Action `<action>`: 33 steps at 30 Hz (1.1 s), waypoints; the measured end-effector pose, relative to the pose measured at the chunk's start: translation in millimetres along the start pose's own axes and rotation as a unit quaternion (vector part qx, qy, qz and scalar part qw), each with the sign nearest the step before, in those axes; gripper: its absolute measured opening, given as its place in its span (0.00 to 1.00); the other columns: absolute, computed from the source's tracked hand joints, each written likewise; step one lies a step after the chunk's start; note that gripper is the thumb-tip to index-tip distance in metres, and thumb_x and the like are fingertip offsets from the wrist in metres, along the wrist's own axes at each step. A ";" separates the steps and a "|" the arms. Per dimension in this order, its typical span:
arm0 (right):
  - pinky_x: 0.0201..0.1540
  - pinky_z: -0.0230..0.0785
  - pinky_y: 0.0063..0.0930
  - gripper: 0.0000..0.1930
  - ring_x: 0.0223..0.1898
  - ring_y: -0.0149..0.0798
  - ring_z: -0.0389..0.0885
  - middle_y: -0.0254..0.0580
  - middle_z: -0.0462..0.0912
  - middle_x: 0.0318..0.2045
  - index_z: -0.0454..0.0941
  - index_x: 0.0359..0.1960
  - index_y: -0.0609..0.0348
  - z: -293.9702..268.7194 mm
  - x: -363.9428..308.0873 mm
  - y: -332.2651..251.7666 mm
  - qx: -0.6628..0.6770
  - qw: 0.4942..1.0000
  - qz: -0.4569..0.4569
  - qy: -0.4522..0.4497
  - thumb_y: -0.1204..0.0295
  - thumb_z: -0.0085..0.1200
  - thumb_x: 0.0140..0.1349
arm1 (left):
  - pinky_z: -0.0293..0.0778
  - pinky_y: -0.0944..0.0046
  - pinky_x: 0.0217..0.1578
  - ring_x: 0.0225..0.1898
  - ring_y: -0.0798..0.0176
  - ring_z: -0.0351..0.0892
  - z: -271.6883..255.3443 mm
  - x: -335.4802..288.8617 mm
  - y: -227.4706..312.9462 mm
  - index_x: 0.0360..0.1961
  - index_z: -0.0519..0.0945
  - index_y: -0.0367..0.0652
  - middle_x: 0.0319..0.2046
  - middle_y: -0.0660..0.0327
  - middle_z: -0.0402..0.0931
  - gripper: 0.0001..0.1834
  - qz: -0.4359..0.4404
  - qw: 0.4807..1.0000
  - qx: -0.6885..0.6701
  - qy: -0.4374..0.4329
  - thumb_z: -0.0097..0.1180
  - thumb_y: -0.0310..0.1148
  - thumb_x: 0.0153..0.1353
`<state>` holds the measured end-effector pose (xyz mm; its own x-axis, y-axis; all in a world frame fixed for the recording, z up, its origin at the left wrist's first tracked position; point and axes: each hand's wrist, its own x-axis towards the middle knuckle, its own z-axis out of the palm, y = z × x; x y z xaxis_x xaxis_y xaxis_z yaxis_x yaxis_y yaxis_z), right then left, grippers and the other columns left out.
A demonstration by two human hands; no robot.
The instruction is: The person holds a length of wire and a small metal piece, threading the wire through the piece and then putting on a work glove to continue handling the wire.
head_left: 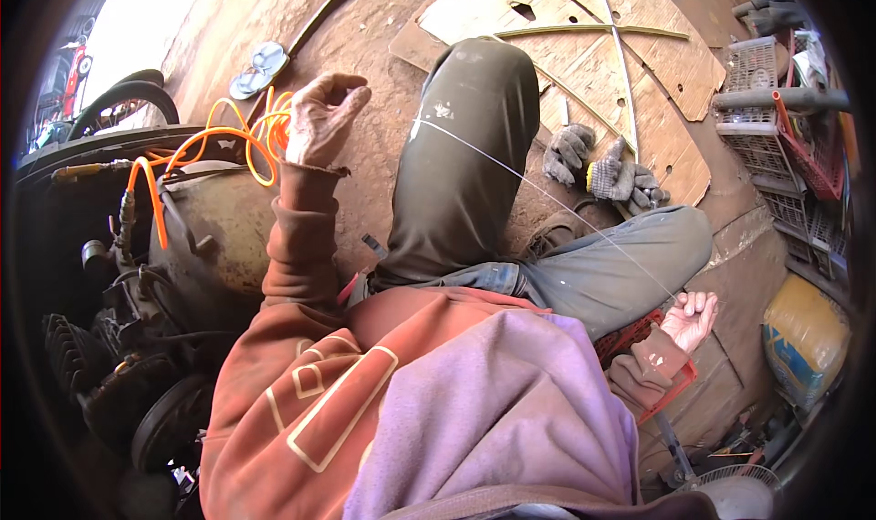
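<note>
A thin white thread (547, 192) runs almost straight and taut over my bent legs, from upper left to lower right. My right hand (691, 319) is closed on its lower end, beside my right knee. Past my left knee the thread fades from sight, but its line leads to the curled fingertips of my left hand (321, 119), which is closed and raised. My trousers (465, 146) are dark and marked with white smears. A pair of grey work gloves (611, 175) lies on cut cardboard (675, 100) beyond my legs.
An orange coiled hose (214, 137) hangs by a worn tank (214, 228) and machinery at left. Pale strips (620, 64) cross the cardboard. Plastic crates (762, 137) stack at right, above a yellow-and-blue sack (808, 338). A fan (739, 493) stands low right.
</note>
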<state>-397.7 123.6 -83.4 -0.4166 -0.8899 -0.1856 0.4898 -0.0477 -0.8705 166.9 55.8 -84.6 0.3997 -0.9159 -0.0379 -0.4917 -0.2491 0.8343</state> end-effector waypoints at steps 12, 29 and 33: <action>0.33 0.65 0.27 0.08 0.21 0.25 0.63 0.28 0.66 0.22 0.70 0.33 0.54 -63.0 17.5 -3.1 0.018 0.998 0.028 0.050 0.67 0.50 0.71 | 0.69 0.74 0.32 0.29 0.77 0.73 6.5 -31.5 6.9 0.35 0.82 0.37 0.27 0.68 0.79 0.08 -0.030 0.992 -0.095 -0.083 0.65 0.31 0.59; 0.35 0.66 0.26 0.07 0.23 0.26 0.64 0.28 0.67 0.23 0.71 0.33 0.54 -60.6 14.2 3.9 0.008 0.995 0.042 0.088 0.67 0.52 0.69 | 0.63 0.78 0.27 0.26 0.81 0.66 32.1 -62.3 47.0 0.41 0.83 0.37 0.24 0.74 0.72 0.10 0.001 0.986 -0.142 -0.088 0.64 0.22 0.57; 0.34 0.67 0.27 0.06 0.22 0.27 0.64 0.28 0.68 0.23 0.73 0.35 0.54 -70.3 16.7 6.1 0.018 0.997 0.046 0.063 0.67 0.53 0.69 | 0.64 0.75 0.26 0.25 0.79 0.65 35.3 -59.5 51.2 0.39 0.85 0.39 0.25 0.70 0.71 0.11 0.030 0.992 -0.102 -0.075 0.65 0.23 0.53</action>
<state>-455.6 140.3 -123.8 -0.4606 -0.8271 -0.3222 0.5573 0.0131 -0.8302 90.6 86.4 -59.0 0.2485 -0.9671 -0.0540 -0.3386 -0.1389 0.9306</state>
